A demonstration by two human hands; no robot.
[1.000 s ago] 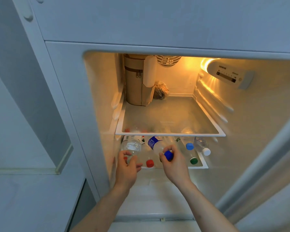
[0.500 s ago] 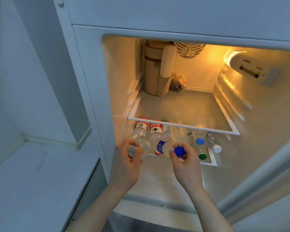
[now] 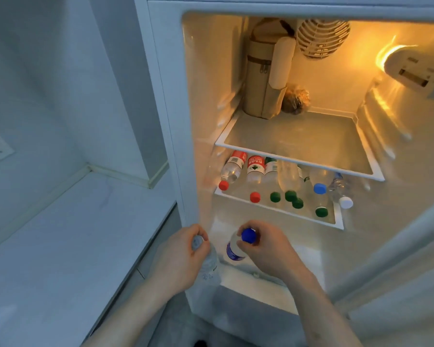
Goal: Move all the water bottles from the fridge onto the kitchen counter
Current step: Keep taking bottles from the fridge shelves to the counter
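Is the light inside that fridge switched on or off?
On. The fridge interior glows warm yellow, brightest at the upper right by the control panel, while the counter outside looks bluish.

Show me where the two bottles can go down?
The white counter left of the fridge, between the back wall and the fridge side, shows bare surface. The upper shelf is bare in front of the tan bag. The lower shelf is crowded with lying bottles.

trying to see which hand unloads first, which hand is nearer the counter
Left. The left hand, gripping a clear bottle, is at the fridge's left edge beside the counter; the right hand, holding a blue-capped bottle, is farther right.
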